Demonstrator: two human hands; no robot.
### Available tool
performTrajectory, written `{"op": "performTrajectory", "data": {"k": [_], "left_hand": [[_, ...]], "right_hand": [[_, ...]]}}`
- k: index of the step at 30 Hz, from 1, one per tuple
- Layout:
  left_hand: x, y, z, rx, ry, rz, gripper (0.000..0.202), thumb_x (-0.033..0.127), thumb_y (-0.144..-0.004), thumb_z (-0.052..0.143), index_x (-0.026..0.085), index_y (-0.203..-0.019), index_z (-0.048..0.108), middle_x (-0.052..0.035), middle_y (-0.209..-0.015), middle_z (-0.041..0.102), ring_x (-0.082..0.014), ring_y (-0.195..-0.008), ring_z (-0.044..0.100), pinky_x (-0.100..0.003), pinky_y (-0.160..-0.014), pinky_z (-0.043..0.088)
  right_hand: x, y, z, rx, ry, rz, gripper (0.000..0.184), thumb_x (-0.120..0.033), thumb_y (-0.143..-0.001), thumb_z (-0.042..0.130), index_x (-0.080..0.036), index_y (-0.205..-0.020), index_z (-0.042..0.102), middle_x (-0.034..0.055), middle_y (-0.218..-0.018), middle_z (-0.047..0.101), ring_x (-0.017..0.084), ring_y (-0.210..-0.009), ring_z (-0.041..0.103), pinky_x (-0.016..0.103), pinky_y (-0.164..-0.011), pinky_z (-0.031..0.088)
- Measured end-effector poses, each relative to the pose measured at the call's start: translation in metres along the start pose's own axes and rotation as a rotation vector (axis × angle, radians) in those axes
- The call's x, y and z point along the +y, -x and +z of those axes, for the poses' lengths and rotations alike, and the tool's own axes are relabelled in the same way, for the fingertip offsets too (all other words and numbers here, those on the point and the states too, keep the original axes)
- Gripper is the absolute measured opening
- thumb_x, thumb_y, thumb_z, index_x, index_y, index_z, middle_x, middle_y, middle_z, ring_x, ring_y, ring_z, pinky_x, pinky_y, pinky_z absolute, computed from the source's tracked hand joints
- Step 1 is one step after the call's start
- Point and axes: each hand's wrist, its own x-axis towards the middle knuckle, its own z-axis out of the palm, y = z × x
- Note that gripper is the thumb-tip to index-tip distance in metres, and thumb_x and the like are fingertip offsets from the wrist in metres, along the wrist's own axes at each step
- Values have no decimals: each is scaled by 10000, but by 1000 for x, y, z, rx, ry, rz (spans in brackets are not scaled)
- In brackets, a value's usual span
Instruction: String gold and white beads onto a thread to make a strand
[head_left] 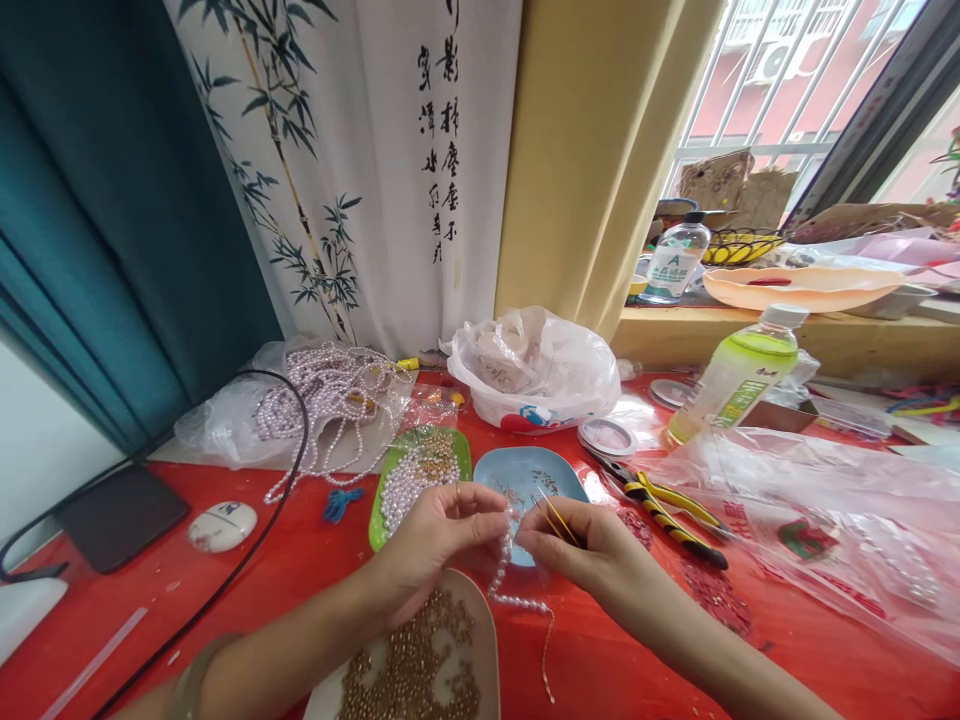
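Observation:
My left hand (457, 525) is closed, with thumb and fingertips pinching the upper end of a strand of white pearl beads (517, 602). The strand hangs below the fingers, bends to the right and ends in a thin gold chain (550, 660). Close beside it, my right hand (574, 535) is closed around slim yellow tweezers (559, 520), whose thin tips point up and left. Its fingertips are near the top of the strand; whether they touch it I cannot tell. Behind the hands lies a blue tray (566, 478) with small gold pieces.
A green tray (377, 520) holds pearl and gold beads. Gold beads fill a beige tray (484, 640) in front. Yellow-black pliers (675, 525), a drink bottle (739, 375) and plastic bags (825, 520) lie right. Pearl strands (322, 390), a cable (289, 465) and a mouse (222, 526) are left.

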Motion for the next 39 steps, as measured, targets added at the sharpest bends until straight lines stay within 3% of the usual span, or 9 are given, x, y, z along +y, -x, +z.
{"op": "performTrajectory", "data": {"k": [5, 10, 18, 21, 26, 33, 36, 38, 39], "left_hand": [[-1, -1, -2, -7, 38, 15, 169, 231, -601, 672, 125, -704, 589, -17, -631, 563, -88, -564, 512, -236, -582, 413], [-1, -3, -4, -24, 103, -4, 184, 238, -619, 663, 110, -728, 589, -40, -699, 571, -96, -626, 526, -236, -638, 419], [-1, -3, -5, -59, 146, -8, 197, 247, -645, 645, 103, -738, 549, -42, -692, 561, -107, -648, 548, -231, -643, 435], [-1, -5, -7, -31, 143, -8, 199, 249, -651, 640, 102, -749, 548, -55, -716, 578, -117, -676, 561, -232, -660, 446], [-2, -11, -12, 22, 150, 1, 192, 248, -660, 632, 98, -757, 560, -65, -766, 604, -113, -696, 571, -221, -686, 454], [-3, -13, -14, 68, 136, 35, 181, 244, -675, 619, 105, -774, 558, -51, -790, 603, -83, -694, 557, -189, -691, 440], [-3, -11, -13, 72, 120, 47, 181, 248, -669, 624, 113, -763, 549, -43, -778, 595, -83, -699, 545, -200, -700, 431], [-3, -10, -10, 80, 95, 58, 187, 256, -660, 631, 118, -751, 543, -37, -764, 590, -85, -689, 538, -211, -693, 427], [-3, -9, -9, 83, 75, 63, 190, 261, -654, 634, 120, -743, 542, -34, -756, 586, -87, -681, 534, -216, -682, 425]], "right_hand": [[-2, 3, -1, 27, 95, -56, 204, -315, -802, 428, -163, -671, 464, -46, -537, 395, 69, -495, 364, 195, -466, 304], [-2, 4, -9, 102, 180, -118, 266, -331, -867, 274, -176, -724, 435, -23, -579, 417, 95, -546, 411, 217, -532, 359], [10, -6, -30, 198, 600, -104, 187, -292, -846, 330, -194, -717, 424, -14, -610, 480, 110, -548, 437, 222, -500, 337], [8, -3, -43, 117, 741, -128, 171, -278, -835, 360, -193, -730, 464, -12, -611, 515, 104, -526, 438, 215, -478, 317], [3, 12, -54, -182, 1024, -207, 97, -145, -743, 496, -198, -675, 542, -15, -626, 582, 112, -543, 502, 218, -475, 292], [5, 20, -30, -246, 1453, -194, 260, 83, -540, 508, -154, -602, 593, 27, -562, 622, 136, -437, 542, 231, -385, 178], [2, 19, -22, -237, 1408, -186, 145, -26, -588, 580, -158, -633, 620, 42, -557, 628, 146, -430, 545, 231, -376, 191], [-2, 17, -20, -164, 1273, -191, 52, -145, -666, 579, -164, -644, 622, 42, -568, 627, 145, -451, 551, 231, -391, 243], [-5, 16, -18, -112, 1179, -191, 91, -186, -710, 550, -168, -653, 618, 39, -586, 629, 141, -475, 557, 232, -410, 280]]}}
